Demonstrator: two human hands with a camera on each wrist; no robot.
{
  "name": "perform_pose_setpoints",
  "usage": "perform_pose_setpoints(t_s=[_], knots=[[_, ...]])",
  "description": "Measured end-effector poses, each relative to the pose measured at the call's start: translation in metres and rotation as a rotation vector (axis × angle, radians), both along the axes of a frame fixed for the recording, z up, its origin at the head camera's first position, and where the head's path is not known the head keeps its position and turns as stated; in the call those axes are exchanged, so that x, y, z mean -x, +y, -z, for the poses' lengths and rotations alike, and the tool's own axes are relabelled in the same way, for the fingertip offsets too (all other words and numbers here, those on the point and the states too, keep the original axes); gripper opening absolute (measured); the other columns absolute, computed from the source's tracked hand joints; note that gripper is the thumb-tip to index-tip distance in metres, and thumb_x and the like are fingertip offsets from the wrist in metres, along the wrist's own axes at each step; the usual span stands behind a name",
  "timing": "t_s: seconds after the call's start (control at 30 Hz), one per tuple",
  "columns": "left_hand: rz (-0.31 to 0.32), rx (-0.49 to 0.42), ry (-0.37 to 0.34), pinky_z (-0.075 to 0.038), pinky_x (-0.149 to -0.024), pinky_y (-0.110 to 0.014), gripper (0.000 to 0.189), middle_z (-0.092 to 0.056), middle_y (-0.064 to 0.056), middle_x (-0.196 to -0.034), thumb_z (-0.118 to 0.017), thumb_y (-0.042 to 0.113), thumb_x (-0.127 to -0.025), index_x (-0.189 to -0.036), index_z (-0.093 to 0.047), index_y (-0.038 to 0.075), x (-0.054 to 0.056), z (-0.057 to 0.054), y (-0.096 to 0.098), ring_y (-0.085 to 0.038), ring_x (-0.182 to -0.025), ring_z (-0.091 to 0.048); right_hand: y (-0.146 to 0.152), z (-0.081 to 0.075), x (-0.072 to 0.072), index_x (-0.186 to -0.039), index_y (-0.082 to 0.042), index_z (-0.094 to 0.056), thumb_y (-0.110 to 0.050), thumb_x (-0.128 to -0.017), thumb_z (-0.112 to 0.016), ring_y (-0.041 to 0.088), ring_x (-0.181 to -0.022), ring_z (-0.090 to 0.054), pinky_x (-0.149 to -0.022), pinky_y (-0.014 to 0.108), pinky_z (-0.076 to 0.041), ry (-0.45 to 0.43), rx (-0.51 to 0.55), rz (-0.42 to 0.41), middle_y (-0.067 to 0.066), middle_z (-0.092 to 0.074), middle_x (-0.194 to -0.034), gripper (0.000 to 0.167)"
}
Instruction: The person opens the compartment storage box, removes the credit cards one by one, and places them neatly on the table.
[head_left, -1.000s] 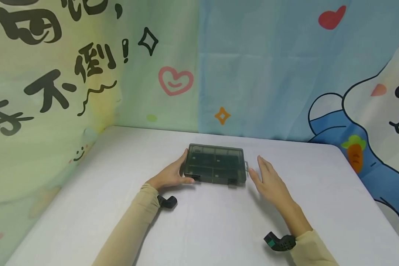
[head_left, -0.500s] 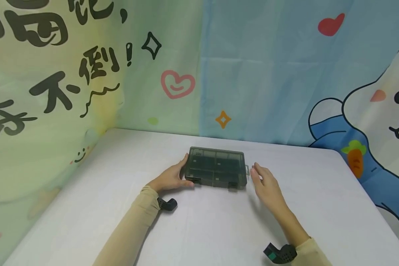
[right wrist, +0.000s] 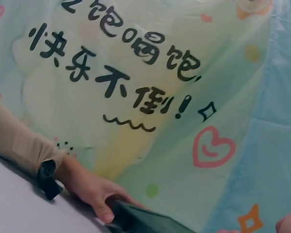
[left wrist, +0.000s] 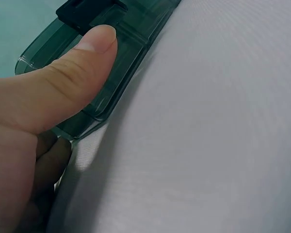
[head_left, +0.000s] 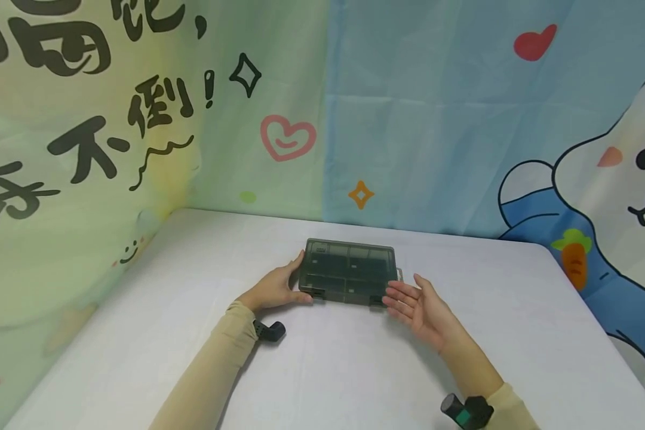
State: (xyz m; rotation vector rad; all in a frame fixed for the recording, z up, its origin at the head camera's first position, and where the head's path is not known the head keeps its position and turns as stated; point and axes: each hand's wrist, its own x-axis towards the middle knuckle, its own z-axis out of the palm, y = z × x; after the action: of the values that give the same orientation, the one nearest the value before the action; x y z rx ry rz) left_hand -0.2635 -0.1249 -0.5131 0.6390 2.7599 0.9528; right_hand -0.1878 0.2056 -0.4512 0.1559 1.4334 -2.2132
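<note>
Just rolled the right hand (head_left: 421, 313) palm-up, with fingers extended, by the near right corner of the case (head_left: 348, 269) on the bench (head_left: 344, 370); apparently steadying solely by left hand (head_left: 271, 289), clamped on its left end.

Bright, even light in the head view, spreading across the white cloth-covered table (head_left: 333, 370), with soft-edged shadows beside the beige fabric sleeves (head_left: 209, 364). Over to the left wrist, and it's dimmer and cooler, a pale glint on the corner of the translucent dark-green plastic box (left wrist: 131, 43), blurry shadow beneath it, the bare left hand (left wrist: 34, 111) fairly crisp at the thumb. Dull light at the right wrist, colours muted across the pastel printed fabric backdrop (right wrist: 174, 141), the bare right hand (right wrist: 289, 224) a soft blur in the bottom corner.
</note>
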Motion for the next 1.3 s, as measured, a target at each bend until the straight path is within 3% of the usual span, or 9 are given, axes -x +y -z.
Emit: perform_pose_setpoints(t_s=[0.1, 0.23, 0.37, 0.53, 0.93, 1.13, 1.3], knots=[[-0.008, 0.012, 0.001, -0.026, -0.117, -0.042, 0.12, -0.026, -0.015, -0.154, -0.078, 0.056, -0.067, -0.153, -0.007, 0.011, 0.0, 0.0, 0.0, -0.03, -0.141, -0.031, -0.004, 0.008, 0.0, -0.125, -0.004, -0.051, -0.047, -0.102, -0.03, 0.012, -0.102, -0.067, -0.092, 0.024, -0.053, -0.052, 0.03, -0.058, -0.001, -0.068, -0.104, 0.053], [-0.01, 0.01, 0.0, -0.026, -0.117, -0.041, 0.119, -0.026, -0.013, -0.154, -0.078, 0.055, -0.067, -0.153, -0.008, 0.011, -0.001, 0.0, 0.001, -0.028, -0.141, -0.031, -0.013, 0.019, -0.003, -0.141, 0.003, -0.032, -0.049, -0.102, -0.03, 0.013, -0.107, -0.065, -0.093, 0.024, -0.052, -0.076, 0.027, -0.133, 0.0, -0.065, -0.111, 0.065], [-0.008, 0.005, -0.005, -0.026, -0.118, -0.04, 0.119, -0.025, -0.012, -0.154, -0.079, 0.054, -0.068, -0.153, -0.008, 0.011, -0.001, -0.001, 0.001, -0.027, -0.142, -0.03, -0.019, 0.027, -0.005, -0.145, 0.005, -0.024, -0.049, -0.102, -0.029, 0.014, -0.11, -0.064, -0.094, 0.025, -0.052, -0.123, 0.062, -0.159, 0.002, -0.064, -0.114, 0.069], [-0.003, 0.0, -0.006, -0.026, -0.117, -0.039, 0.119, -0.025, -0.012, -0.154, -0.078, 0.055, -0.067, -0.153, -0.008, 0.011, 0.0, -0.001, 0.001, -0.027, -0.142, -0.03, -0.024, 0.033, -0.006, -0.144, 0.005, -0.026, -0.047, -0.103, -0.027, 0.016, -0.11, -0.063, -0.095, 0.026, -0.052, -0.155, 0.052, -0.138, 0.004, -0.063, -0.114, 0.067], [-0.014, -0.004, -0.005, -0.028, -0.117, -0.04, 0.118, -0.026, -0.011, -0.155, -0.078, 0.054, -0.068, -0.153, -0.009, 0.011, -0.001, -0.003, 0.0, -0.027, -0.141, -0.032, -0.033, 0.037, -0.005, -0.142, 0.01, -0.029, -0.04, -0.103, -0.033, 0.019, -0.109, -0.063, -0.095, 0.029, -0.052, -0.131, -0.027, -0.04, 0.013, -0.059, -0.12, 0.064], [-0.019, -0.012, -0.004, -0.028, -0.117, -0.04, 0.118, -0.027, -0.01, -0.154, -0.079, 0.053, -0.067, -0.153, -0.01, 0.012, -0.001, -0.003, 0.0, -0.027, -0.141, -0.032, -0.032, 0.038, -0.005, -0.139, 0.011, -0.033, -0.034, -0.104, -0.032, 0.019, -0.106, -0.066, -0.092, 0.025, -0.053, -0.131, -0.01, -0.029, 0.013, -0.065, -0.112, 0.058], [-0.009, 0.0, 0.009, -0.028, -0.117, -0.039, 0.117, -0.027, -0.011, -0.154, -0.079, 0.052, -0.068, -0.153, -0.01, 0.011, -0.002, -0.002, 0.001, -0.027, -0.141, -0.033, -0.028, 0.038, -0.006, -0.132, 0.01, -0.041, -0.036, -0.103, -0.037, 0.018, -0.103, -0.067, -0.091, 0.022, -0.053, -0.12, 0.039, -0.071, 0.011, -0.069, -0.108, 0.055]])
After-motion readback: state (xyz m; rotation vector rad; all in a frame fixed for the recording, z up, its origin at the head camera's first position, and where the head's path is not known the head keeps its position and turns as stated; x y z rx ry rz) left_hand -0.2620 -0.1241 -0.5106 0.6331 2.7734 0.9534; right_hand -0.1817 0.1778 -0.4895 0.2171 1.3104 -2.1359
